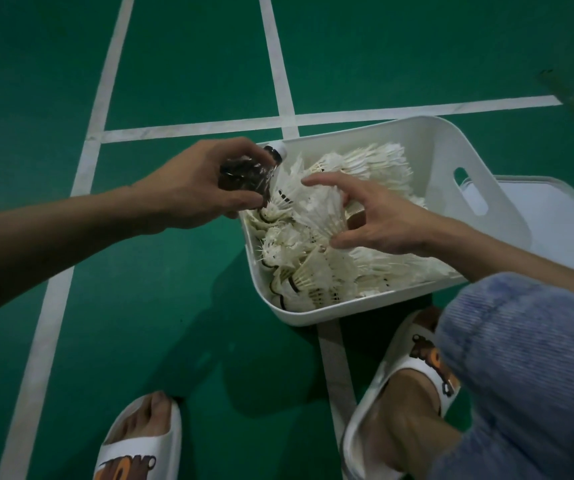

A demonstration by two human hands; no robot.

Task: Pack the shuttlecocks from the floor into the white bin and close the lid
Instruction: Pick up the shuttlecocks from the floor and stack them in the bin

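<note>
Looking down in the head view, the white bin (pixel 434 150) was seen on the green floor (pixel 174 81), a little toward 3 o'clock from the middle of the picture. It was filled nearly to the rim with shuttlecocks (pixel 313 275), piled every which way. No shuttlecock was seen on the parts of the floor that were shown, so the picking up was judged to be nearly done or all done. What lay outside the picture could not be told.

The right hand (pixel 382 220) was held over the middle of the pile. Its fingers and thumb were curved round the feathers of the top shuttlecock (pixel 320 209), so that one was judged to be in the middle of being set down or pushed into place.

The left hand (pixel 192 181) was held over the bin's corner at 10 o'clock. It was closed tight round a dark bottle (pixel 244 174) with a white cap. Whether the bottle was being put in or taken out could not be told.

The lid (pixel 538 209) was not on yet. It was laid flat on the floor at 3 o'clock from the bin, partly hidden behind the bin's wall. So closing was judged to be the big step left: both hands would have to be freed, and the lid lifted over and pushed down.

A white slipper (pixel 427 362) and a knee in blue cloth (pixel 521 375) were seen just beside the bin at 5 o'clock.
</note>
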